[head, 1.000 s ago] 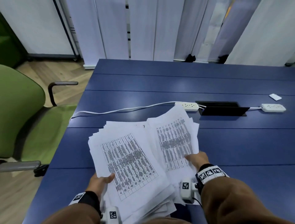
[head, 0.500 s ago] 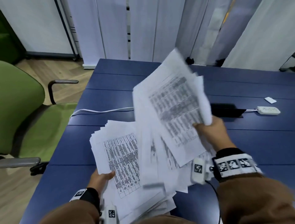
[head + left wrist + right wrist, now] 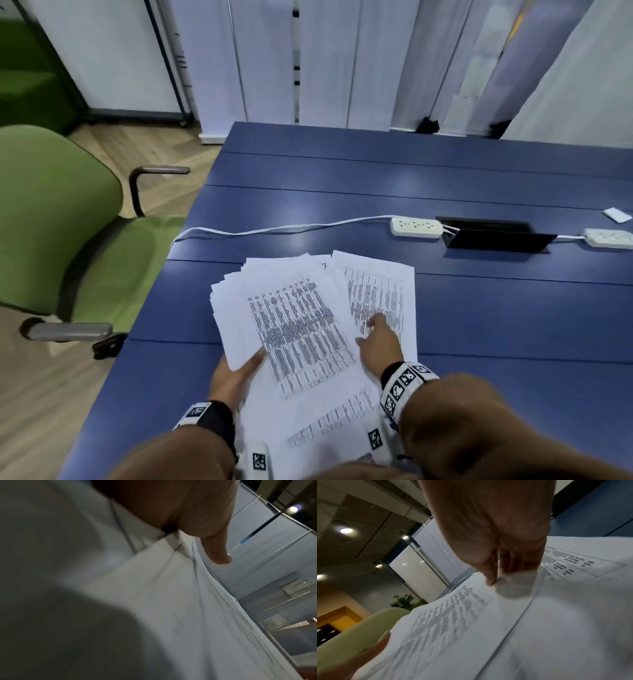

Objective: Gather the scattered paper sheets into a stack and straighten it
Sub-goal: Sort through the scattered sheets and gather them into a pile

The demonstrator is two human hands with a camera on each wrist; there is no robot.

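A loose pile of printed paper sheets (image 3: pixel 294 325) lies fanned out on the blue table (image 3: pixel 479 325) in the head view. My left hand (image 3: pixel 236 373) grips its near left corner, thumb on top and fingers underneath. More sheets (image 3: pixel 380 287) stick out to the right, and my right hand (image 3: pixel 376 339) presses on them with straight fingers. Further sheets (image 3: pixel 329 421) spread toward me between my wrists. The right wrist view shows the fingertips (image 3: pixel 489 577) touching the printed paper (image 3: pixel 539 615). In the left wrist view, blurred paper (image 3: pixel 171 601) fills the frame under one finger (image 3: pixel 217 553).
A white cable (image 3: pixel 274 229) runs to a power strip (image 3: pixel 416 227) beyond the pile, beside a black cable box (image 3: pixel 493 236) and a second strip (image 3: pixel 608 237). A small white card (image 3: pixel 616 214) lies far right. A green chair (image 3: pixel 51 219) stands left of the table edge.
Half a second ago my right hand held a bunch of sheets up in the air. Those sheets now lie flat on the pile and the hand rests low on them. My left hand kept its hold.
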